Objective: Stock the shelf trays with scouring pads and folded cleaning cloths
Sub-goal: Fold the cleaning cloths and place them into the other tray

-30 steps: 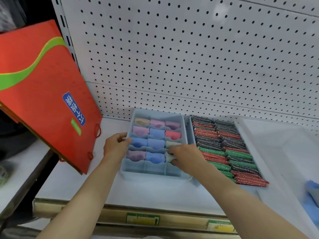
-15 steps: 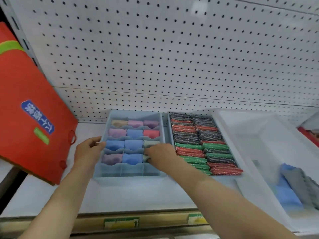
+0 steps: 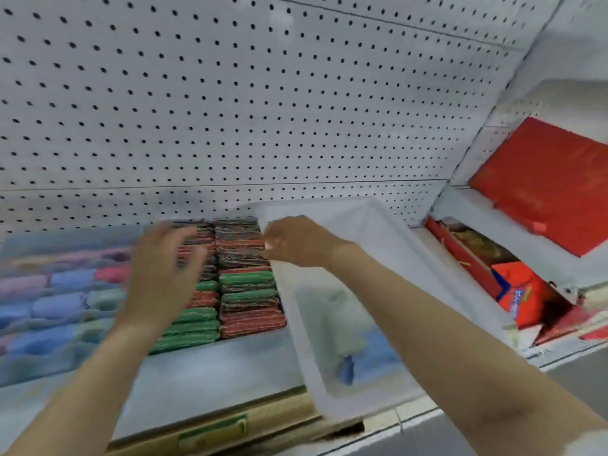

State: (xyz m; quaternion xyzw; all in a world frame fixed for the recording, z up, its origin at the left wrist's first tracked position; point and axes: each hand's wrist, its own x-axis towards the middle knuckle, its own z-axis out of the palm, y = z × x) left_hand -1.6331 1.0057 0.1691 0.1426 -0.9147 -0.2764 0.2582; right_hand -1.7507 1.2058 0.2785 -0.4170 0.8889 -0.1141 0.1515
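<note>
**Shelf stock, head view: two trays, one tub, both hands over the goods**

Head view. Item: divided tray [image 3: 19, 363] at left on the shelf [image 3: 210, 366], blurred; its compartments hold folded cloths [image 3: 56, 307] in blue, pink, purple and pale green. Item: scouring pads [image 3: 246, 291], green, red and dark, packed on edge in two rows just right of the divided tray. Item: white tub [image 3: 329, 399], touching the right side of the pad rows, angled toward the shelf's front edge; blue cloths [image 3: 371, 360] lie in its near end, partly behind the right forearm.

Left hand [image 3: 161, 281]: blurred, back toward the camera, fingers spread and straight over the left pad row, holding nothing that can be seen. Whether it touches the pads cannot be told.

Right hand [image 3: 296, 241]: at the tub's far left corner, beside the back of the right pad row, fingers curled; whether they pinch the tub's rim cannot be told.

Surroundings: white pegboard [image 3: 263, 110] behind; red packaging [image 3: 543, 182] on the neighbouring shelves at right; price labels [image 3: 214, 432] on the front rail.
</note>
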